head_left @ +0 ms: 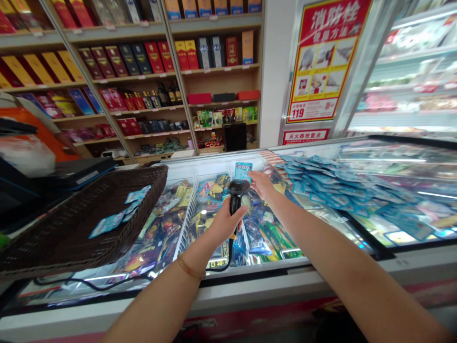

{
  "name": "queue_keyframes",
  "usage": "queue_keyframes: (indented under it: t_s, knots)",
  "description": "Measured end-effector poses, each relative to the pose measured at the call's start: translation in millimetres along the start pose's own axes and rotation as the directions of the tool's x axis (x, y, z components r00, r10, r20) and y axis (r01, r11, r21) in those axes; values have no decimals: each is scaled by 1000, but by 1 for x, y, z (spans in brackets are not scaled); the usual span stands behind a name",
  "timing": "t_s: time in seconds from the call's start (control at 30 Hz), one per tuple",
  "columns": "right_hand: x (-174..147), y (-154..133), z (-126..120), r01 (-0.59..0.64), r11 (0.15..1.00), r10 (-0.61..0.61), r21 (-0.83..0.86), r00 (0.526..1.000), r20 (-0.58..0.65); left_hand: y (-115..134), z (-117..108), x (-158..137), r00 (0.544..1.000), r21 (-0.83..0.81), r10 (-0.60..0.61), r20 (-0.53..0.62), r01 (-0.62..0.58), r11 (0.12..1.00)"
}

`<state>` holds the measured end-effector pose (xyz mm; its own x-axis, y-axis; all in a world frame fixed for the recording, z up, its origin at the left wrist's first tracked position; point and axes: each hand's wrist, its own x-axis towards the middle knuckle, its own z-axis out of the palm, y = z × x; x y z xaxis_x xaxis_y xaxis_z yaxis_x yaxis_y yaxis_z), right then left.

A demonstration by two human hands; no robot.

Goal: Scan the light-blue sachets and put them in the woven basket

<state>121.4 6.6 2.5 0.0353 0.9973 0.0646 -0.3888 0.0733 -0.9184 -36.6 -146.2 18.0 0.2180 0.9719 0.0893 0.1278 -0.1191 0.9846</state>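
Observation:
My left hand (228, 219) is wrapped round the handle of a black barcode scanner (240, 188), its head pointing away from me. Just beyond the scanner, my right hand (262, 185) pinches a small blue packet (243, 167) by its right edge. Both hands are above the glass-topped freezer, over the wrapped goods inside. To the right, a large heap of similar blue packets (342, 183) lies spread on the freezer top. On the left, a brown wicker basket (153, 190) holds several blue packets (109, 224).
The scanner's black cable (96, 287) runs left along the freezer's front edge (250, 281). Shelves of boxed goods (139, 59) stand behind. A red fire-hydrant poster (326, 62) hangs on the back wall. At the far left is an orange item (46, 128).

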Motion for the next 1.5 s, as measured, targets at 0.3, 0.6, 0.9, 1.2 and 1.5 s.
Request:
queue_keyframes:
  t_s: [0.3,0.6,0.9,1.2,1.5]
  knots:
    - [-8,1,20,-99,994,94,-37,988,-121,17,-5,2,926,-356,-172,-337,44,933]
    - [-29,-7,155,-212,968,220,-136,975,46,72,-123,-40,696,-355,-130,-706,-190,915]
    - [-72,13,293,-274,956,294,-109,910,291,85,-221,-101,475,-294,-157,-866,-230,928]
    - [-67,10,257,-226,961,267,-160,910,317,76,-201,-93,512,-369,-219,-830,-212,905]
    - [-35,-44,120,-51,963,78,-265,992,94,63,-92,-36,800,-427,-141,-583,-154,891]
